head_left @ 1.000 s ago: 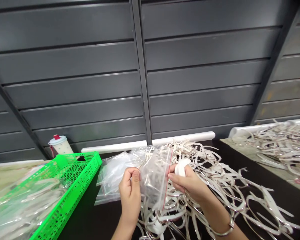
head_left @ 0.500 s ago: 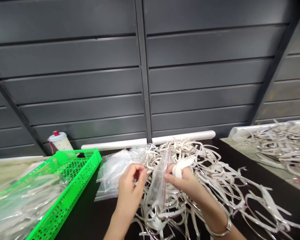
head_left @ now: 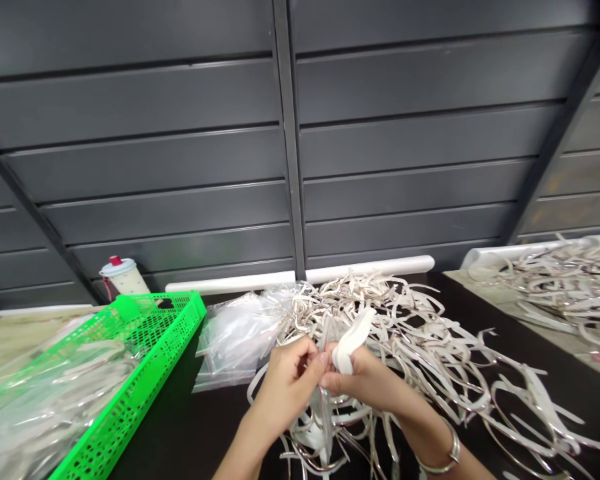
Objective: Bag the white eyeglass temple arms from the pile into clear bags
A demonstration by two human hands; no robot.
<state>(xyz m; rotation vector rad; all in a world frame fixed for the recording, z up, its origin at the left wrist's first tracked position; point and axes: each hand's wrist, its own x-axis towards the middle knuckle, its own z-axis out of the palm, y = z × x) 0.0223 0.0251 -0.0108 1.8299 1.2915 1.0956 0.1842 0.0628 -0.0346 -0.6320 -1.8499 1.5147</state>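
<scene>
My left hand [head_left: 294,375] pinches the edge of a clear plastic bag [head_left: 325,417] with a red line along it. Right beside it, my right hand [head_left: 363,377] is closed on a folded white strap [head_left: 353,339] and also touches the bag. The fingertips of both hands meet at the bag's red edge. Under and around them lies a tangled heap of white and metallic bands [head_left: 420,333]. Behind my left hand is a stack of clear bags [head_left: 237,333].
On the left stands a green basket [head_left: 153,373] with bagged bands [head_left: 75,400]. A white cup [head_left: 125,277] with a red top is behind it. White rolls [head_left: 370,269] lie along the grey panelled wall. More bands [head_left: 570,287] are piled at the right.
My left hand has moved right to the bag and now pinches it. The bag has narrowed between my hands, and the white strap stands more upright.
</scene>
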